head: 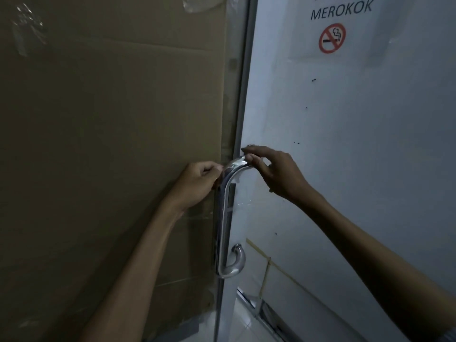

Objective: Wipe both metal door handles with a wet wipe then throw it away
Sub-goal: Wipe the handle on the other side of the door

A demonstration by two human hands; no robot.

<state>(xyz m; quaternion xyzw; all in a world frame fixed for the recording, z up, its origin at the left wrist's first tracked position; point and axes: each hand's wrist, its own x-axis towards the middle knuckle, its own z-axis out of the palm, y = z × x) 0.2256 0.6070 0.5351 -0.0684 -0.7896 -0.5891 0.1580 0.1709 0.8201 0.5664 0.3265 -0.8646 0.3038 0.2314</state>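
**Wiping the top bend of the door handle**

From my feed, the metal handle [228, 218] runs upright along the edge of the pale door [345, 169], curving in at the top and hooking back to the door at the bottom. I make out only this one handle clearly; a dark strip just behind its shaft may be the second one on the far side, but I cannot tell.

The wipe [235, 163] looks like the pale, shiny scrap draped over the top bend, though it is hard to separate from glare on the metal. My left hand [197, 183] sits against the outer side of the bend, fingers curled and apparently pinching that scrap near its left end. My right hand [276, 171] hovers over the inner end of the curve, its fingers [251, 151] stretched forward and loosely apart, the tips touching the top of the bend or the wipe there.

I judge the wiping of the first handle is under way, at its upper end. The next move calls for drawing the wipe down the shaft to the lower hook with steady wrap-around pressure.

Further out: brown cardboard [111, 144] covers the panel on the left, and a no-smoking sign [332, 38] is taped high on the door.
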